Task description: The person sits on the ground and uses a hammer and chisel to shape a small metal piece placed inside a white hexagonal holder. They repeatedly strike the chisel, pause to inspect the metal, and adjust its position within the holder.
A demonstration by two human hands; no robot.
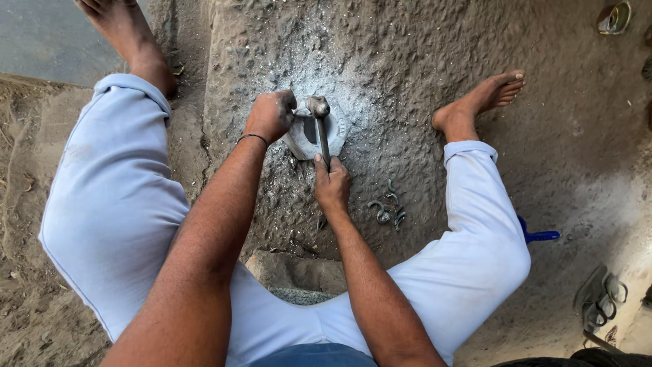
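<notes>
I sit on the ground with my legs spread around a round grey metal block (334,133) set in the dirt. My right hand (331,185) grips the handle of a small hammer (319,122), whose head rests over the block's top. My left hand (271,114) is closed at the block's left edge, fingers pinched on a small metal piece that is mostly hidden. A thin dark band circles my left wrist. Grey ash or metal dust covers the ground around the block.
Several small curved metal hooks (387,209) lie on the ground right of my right hand. A blue tool handle (540,236) pokes out behind my right knee. Sandals (599,298) lie at the lower right. My bare feet (479,102) rest on rough earth.
</notes>
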